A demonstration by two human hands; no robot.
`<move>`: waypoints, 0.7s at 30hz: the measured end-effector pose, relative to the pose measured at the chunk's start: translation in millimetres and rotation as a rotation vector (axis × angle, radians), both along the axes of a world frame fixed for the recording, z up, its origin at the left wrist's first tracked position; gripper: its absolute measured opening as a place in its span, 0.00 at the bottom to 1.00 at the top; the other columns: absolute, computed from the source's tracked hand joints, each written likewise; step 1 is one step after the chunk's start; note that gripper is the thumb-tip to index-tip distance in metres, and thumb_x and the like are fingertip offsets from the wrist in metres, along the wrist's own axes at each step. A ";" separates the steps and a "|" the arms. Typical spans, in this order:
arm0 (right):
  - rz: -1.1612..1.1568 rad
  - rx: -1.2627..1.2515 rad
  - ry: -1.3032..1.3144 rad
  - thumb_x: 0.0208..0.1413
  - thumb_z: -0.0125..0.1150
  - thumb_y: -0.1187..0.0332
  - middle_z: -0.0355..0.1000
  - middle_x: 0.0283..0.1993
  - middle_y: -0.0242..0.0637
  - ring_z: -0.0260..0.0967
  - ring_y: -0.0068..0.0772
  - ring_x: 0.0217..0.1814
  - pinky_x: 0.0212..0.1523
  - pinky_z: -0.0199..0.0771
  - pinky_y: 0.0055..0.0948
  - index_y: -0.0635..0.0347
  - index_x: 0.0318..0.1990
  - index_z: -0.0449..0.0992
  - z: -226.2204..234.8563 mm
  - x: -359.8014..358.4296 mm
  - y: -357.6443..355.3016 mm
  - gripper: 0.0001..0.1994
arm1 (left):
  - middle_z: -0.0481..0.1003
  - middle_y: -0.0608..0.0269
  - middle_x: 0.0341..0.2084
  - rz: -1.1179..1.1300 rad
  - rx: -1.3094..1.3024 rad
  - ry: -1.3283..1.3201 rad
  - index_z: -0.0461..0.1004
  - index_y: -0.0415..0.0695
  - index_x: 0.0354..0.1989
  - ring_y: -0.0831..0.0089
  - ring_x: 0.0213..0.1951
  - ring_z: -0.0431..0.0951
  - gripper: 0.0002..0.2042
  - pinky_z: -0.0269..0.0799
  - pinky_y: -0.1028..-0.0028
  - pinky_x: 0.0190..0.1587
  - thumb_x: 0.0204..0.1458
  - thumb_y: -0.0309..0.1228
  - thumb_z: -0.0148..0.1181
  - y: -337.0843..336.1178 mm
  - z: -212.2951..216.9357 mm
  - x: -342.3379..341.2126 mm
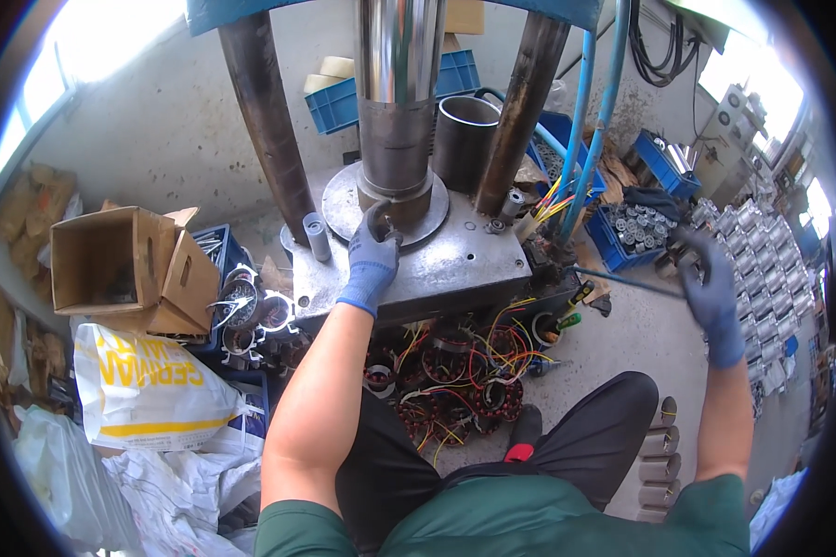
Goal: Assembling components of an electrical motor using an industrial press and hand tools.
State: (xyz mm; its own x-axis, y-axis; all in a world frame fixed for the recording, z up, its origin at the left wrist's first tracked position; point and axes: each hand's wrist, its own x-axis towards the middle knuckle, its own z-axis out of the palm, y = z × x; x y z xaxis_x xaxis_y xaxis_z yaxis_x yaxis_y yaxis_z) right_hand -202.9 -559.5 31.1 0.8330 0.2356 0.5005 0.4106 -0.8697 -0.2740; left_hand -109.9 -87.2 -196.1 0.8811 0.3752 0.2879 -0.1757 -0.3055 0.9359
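Observation:
My left hand (374, 262), in a blue-grey glove with dark fingertips, reaches to the foot of the press ram (399, 139). Its finger and thumb curl together against the metal collar (413, 210) under the ram; what they pinch there, if anything, is too small to make out. That collar stands on a round steel plate (341, 201) on the press bed (455, 274). Off to the right, my gloved right hand (713, 292) has its fingers bent and apart. Its palm side meets the end of a dark lever rod (627, 280); contact beyond that is hidden.
Two dark columns (267, 121) flank the ram. A short grey tube (317, 237) stands on the bed's left. Wound stators with coloured wires (450, 362) lie below. Cardboard box (102, 260) left; blue crate of metal parts (613, 249) and stacked silver housings (762, 269) right.

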 end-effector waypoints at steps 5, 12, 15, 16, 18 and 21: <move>0.056 -0.059 -0.373 0.60 0.60 0.79 0.76 0.58 0.46 0.75 0.41 0.61 0.60 0.74 0.34 0.62 0.57 0.77 25.9 88.2 10.2 0.17 | 0.80 0.53 0.43 -0.085 0.050 0.093 0.81 0.43 0.46 0.63 0.42 0.82 0.12 0.76 0.66 0.50 0.53 0.21 0.63 9.5 2.5 -11.3; 0.150 -0.431 -0.248 0.54 0.63 0.77 0.75 0.58 0.45 0.75 0.42 0.59 0.58 0.76 0.37 0.62 0.62 0.73 -37.7 -12.1 -25.3 0.25 | 0.80 0.64 0.31 -0.197 -0.263 -0.037 0.79 0.38 0.42 0.82 0.27 0.73 0.08 0.70 0.78 0.31 0.57 0.26 0.69 17.8 27.5 -40.4; 0.094 -0.329 0.383 0.49 0.66 0.74 0.78 0.52 0.43 0.74 0.48 0.55 0.54 0.74 0.42 0.57 0.55 0.79 -70.9 -101.5 -27.6 0.22 | 0.81 0.64 0.33 -0.170 -0.298 -0.188 0.79 0.38 0.43 0.80 0.33 0.77 0.09 0.74 0.76 0.35 0.57 0.27 0.68 16.9 32.0 -36.1; -0.046 -0.409 0.560 0.49 0.67 0.73 0.77 0.51 0.43 0.73 0.49 0.55 0.54 0.74 0.41 0.56 0.55 0.78 -84.8 -114.4 -44.6 0.23 | 0.80 0.64 0.32 -0.143 -0.393 -0.240 0.78 0.38 0.44 0.79 0.32 0.77 0.09 0.74 0.76 0.35 0.58 0.27 0.68 12.5 41.2 -40.7; 0.073 -0.495 0.599 0.53 0.64 0.74 0.76 0.53 0.45 0.72 0.46 0.59 0.58 0.72 0.40 0.60 0.57 0.76 -110.9 -120.5 -85.7 0.22 | 0.79 0.65 0.30 -0.143 -0.547 -0.327 0.76 0.38 0.43 0.80 0.30 0.77 0.09 0.74 0.78 0.33 0.58 0.27 0.69 10.9 69.7 -61.5; 0.071 -0.322 0.616 0.58 0.60 0.77 0.74 0.48 0.44 0.72 0.44 0.52 0.53 0.73 0.38 0.61 0.53 0.76 -89.4 -104.3 -50.8 0.15 | 0.79 0.64 0.31 -0.050 -0.652 -0.359 0.77 0.37 0.45 0.79 0.30 0.78 0.10 0.75 0.77 0.32 0.58 0.25 0.68 24.1 91.5 -102.9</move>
State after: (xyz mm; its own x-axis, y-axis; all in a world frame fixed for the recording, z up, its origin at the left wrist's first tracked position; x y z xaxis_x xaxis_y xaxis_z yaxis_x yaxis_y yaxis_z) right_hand -307.2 -610.3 -58.3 0.9197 0.3576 -0.1619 0.3224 -0.9235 -0.2080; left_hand -212.8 -63.1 -104.6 0.7950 0.5307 0.2939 -0.5041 0.3084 0.8067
